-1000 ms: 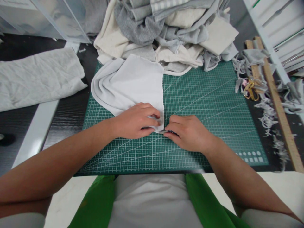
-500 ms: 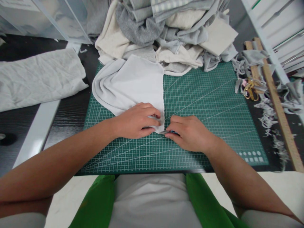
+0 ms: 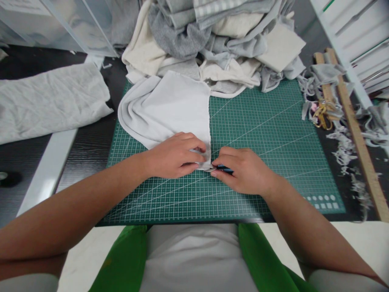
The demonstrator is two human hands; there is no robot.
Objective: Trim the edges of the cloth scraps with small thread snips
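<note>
A pale grey cloth (image 3: pixel 182 101) lies folded on the green cutting mat (image 3: pixel 258 121), its rough-cut edge running down the right side. My left hand (image 3: pixel 179 155) rests on the lower part of this cloth, fingers curled and holding it near the bottom right corner. Closed in my right hand (image 3: pixel 243 170) are thread snips (image 3: pixel 224 168) with a black and blue handle, partly hidden by the fingers. Their metal tip points left and meets the cloth's bottom right corner.
A heap of grey and cream fabric (image 3: pixel 188 36) covers the mat's far edge. Another grey cloth (image 3: pixel 51 101) lies at left, near clear plastic bins (image 3: pixel 69 24). At right are wooden rulers (image 3: pixel 358 129), gold-handled scissors (image 3: pixel 323 115) and fabric scraps (image 3: pixel 343 150).
The snips' handle shows more between my right thumb and fingers, and their tip has come over the cloth's corner. My left hand and the cloth have hardly moved.
</note>
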